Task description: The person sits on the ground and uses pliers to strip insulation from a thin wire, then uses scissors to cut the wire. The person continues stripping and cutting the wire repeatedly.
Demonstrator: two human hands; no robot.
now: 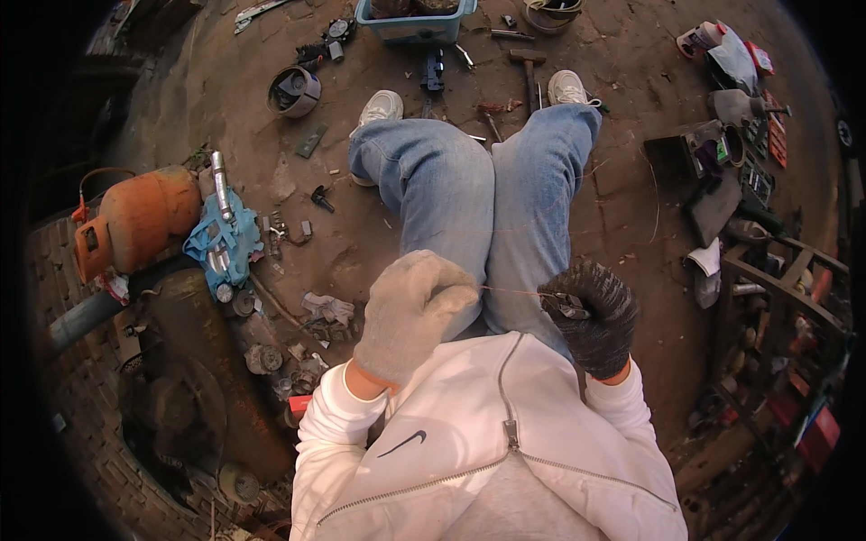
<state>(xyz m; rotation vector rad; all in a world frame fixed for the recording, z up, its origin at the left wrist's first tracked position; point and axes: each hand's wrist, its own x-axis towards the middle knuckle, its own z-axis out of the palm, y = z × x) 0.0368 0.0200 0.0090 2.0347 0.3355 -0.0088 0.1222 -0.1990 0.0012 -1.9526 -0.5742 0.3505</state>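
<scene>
My left hand [416, 311], in a light grey knit glove, is closed on a thin copper-coloured wire [514, 291]. The wire runs across my lap to my right hand [592, 318], which wears a dark speckled glove. Between the right thumb and fingers shows a small metal tool [567, 306], too covered to name exactly; the wire meets it. Finer strands of wire trail over my jeans and towards the ground at the right.
An orange gas cylinder [152, 220] and a blue plastic bag [233, 237] lie at the left. Ahead are a hammer [529, 67], a tin [294, 91] and a light blue basin [413, 30]. A metal frame [791, 284] and mixed tools stand at the right.
</scene>
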